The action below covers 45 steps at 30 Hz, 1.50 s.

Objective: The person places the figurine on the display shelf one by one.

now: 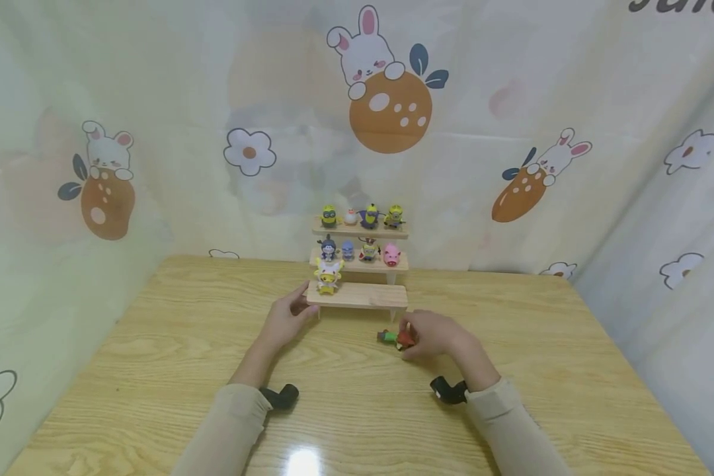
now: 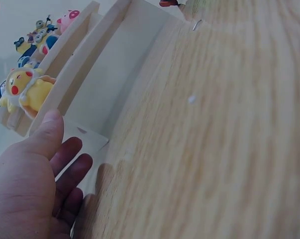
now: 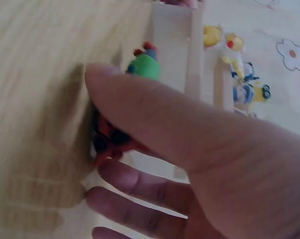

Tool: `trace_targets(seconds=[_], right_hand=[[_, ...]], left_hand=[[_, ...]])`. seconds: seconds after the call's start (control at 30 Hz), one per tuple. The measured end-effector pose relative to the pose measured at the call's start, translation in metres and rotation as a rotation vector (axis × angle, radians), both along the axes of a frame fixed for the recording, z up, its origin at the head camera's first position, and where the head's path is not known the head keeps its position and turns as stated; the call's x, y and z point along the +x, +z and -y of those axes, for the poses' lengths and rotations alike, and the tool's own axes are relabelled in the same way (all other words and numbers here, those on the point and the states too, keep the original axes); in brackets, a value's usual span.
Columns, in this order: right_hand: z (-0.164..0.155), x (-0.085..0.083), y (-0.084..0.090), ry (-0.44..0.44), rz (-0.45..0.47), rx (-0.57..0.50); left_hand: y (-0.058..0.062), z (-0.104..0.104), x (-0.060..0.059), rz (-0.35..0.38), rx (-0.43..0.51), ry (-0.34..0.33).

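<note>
My right hand (image 1: 434,334) pinches a small red and green toy figure (image 1: 388,336) low at the tabletop, just in front of the display stand. Its red part (image 3: 107,137) sits between thumb and fingers; the green end sticks out past the thumb. At the other side, my left hand (image 1: 288,316) touches the left end of the stand's lowest shelf (image 1: 365,295) with the thumb, its other fingers loosely bent. A yellow figure in a white hood (image 1: 328,277) stands on that shelf close to the left thumb.
The wooden three-step stand's upper shelves hold several figures, among them a pink pig (image 1: 391,255), a crowned yellow one (image 1: 368,250) and a purple-winged one (image 1: 369,216). The stand is at the back of the wooden table (image 1: 202,344), before a printed curtain (image 1: 297,86).
</note>
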State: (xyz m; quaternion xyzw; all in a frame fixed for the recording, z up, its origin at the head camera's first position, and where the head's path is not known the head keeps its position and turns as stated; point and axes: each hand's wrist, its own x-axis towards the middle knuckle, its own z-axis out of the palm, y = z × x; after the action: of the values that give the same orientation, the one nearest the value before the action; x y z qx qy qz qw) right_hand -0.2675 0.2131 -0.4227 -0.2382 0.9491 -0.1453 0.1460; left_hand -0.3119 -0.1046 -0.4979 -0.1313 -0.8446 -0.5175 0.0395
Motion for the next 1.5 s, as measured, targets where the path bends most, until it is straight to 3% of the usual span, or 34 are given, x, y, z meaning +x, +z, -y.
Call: trace_targets(seconds=[0.33, 0.9, 1.13, 1.33, 1.5], right_hand=[[0.007, 0.000, -0.004, -0.061, -0.025, -0.015], [0.012, -0.002, 0.008, 0.005, -0.015, -0.211], [0.016, -0.004, 0.007, 0.021, -0.061, -0.213], [0.022, -0.002, 0.005, -0.027, -0.090, -0.248], [0.031, 0.001, 0.001, -0.047, -0.167, -0.271]], left_hand=[[-0.001, 0.000, 0.000, 0.002, -0.005, -0.005], [0.001, 0.002, -0.002, 0.009, -0.010, 0.004], [0.000, 0.002, -0.002, 0.017, -0.009, 0.004], [-0.001, 0.002, -0.003, 0.022, -0.018, 0.002], [-0.001, 0.002, -0.003, 0.024, -0.024, 0.002]])
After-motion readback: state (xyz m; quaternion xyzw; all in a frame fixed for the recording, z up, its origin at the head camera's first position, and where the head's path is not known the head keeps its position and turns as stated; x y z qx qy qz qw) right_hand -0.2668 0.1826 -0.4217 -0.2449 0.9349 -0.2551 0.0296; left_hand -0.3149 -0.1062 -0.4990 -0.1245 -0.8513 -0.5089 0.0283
